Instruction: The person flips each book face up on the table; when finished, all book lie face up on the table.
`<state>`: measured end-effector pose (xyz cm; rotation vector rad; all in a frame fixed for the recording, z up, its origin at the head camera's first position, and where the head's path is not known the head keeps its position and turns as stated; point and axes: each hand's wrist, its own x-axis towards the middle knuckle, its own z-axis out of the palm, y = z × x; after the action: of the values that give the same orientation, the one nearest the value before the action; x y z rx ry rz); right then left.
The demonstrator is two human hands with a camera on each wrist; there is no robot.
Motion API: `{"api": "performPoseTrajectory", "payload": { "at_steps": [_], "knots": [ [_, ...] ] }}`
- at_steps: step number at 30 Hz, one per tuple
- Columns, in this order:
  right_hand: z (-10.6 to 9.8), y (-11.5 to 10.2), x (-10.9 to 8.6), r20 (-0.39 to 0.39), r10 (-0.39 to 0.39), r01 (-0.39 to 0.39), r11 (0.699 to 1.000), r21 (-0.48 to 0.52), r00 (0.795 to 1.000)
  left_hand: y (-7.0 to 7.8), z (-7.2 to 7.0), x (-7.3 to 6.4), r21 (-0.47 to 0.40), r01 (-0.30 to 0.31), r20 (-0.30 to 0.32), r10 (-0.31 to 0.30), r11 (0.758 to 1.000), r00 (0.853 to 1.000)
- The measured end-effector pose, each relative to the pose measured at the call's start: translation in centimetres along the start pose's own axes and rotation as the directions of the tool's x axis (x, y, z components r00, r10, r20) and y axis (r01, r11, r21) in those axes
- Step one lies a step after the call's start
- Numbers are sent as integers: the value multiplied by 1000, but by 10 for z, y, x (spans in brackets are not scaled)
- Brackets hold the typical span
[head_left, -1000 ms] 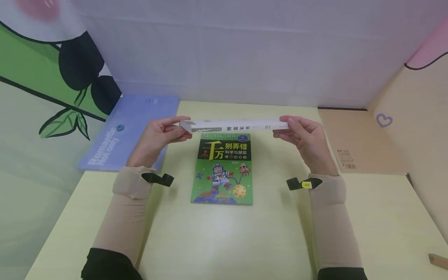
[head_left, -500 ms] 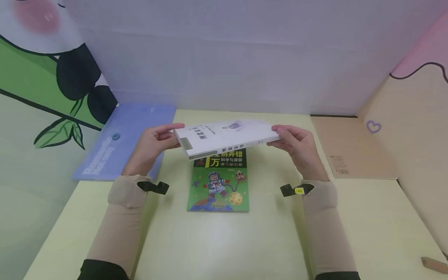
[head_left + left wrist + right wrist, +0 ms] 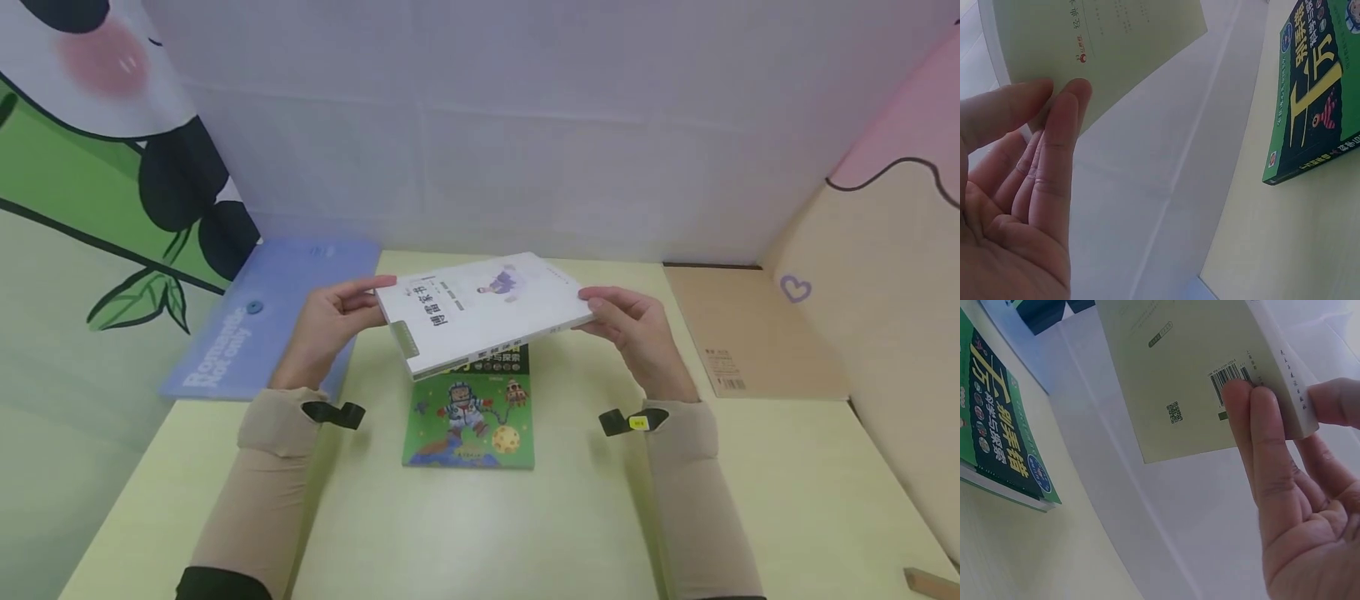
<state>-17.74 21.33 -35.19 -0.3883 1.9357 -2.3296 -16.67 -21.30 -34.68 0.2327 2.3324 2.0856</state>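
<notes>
A white book (image 3: pixel 487 312) with a small purple figure on its cover hangs in the air, tilted so that the cover and spine both show in the head view. At its left end my left hand (image 3: pixel 322 329) pinches the edge between thumb and fingers. My right hand (image 3: pixel 633 329) grips the opposite end, its thumb by the spine and fingertips under the back cover near a barcode (image 3: pixel 1230 381). Below lies a green book (image 3: pixel 468 425) with an astronaut on the front; the raised book covers its top part in the head view.
To the left, a blue snap folder (image 3: pixel 277 333) lies on the pale table (image 3: pixel 480 533). A brown cardboard-coloured notebook (image 3: pixel 757 333) with a barcode lies at the right. A small brown object (image 3: pixel 930 583) sits by the front right edge. Fabric walls (image 3: pixel 525 167) enclose the back and sides.
The white book has turned from nearly spine-on to showing its front cover, its near edge lowered over the green book. Both hands keep their hold. The head view has shifted slightly.
</notes>
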Motion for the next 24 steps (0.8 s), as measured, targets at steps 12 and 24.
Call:
{"api": "performPoseTrajectory", "payload": {
  "at_steps": [12,24],
  "knots": [
    [0,5,1,9,21,-21,999,-27,1000,-4,2,1,-22,-66,-41,65,998,997],
    [2,6,3,5,72,-72,997,-34,997,-7,2,0,-18,-140,-63,138,990,988]
  ]
}}
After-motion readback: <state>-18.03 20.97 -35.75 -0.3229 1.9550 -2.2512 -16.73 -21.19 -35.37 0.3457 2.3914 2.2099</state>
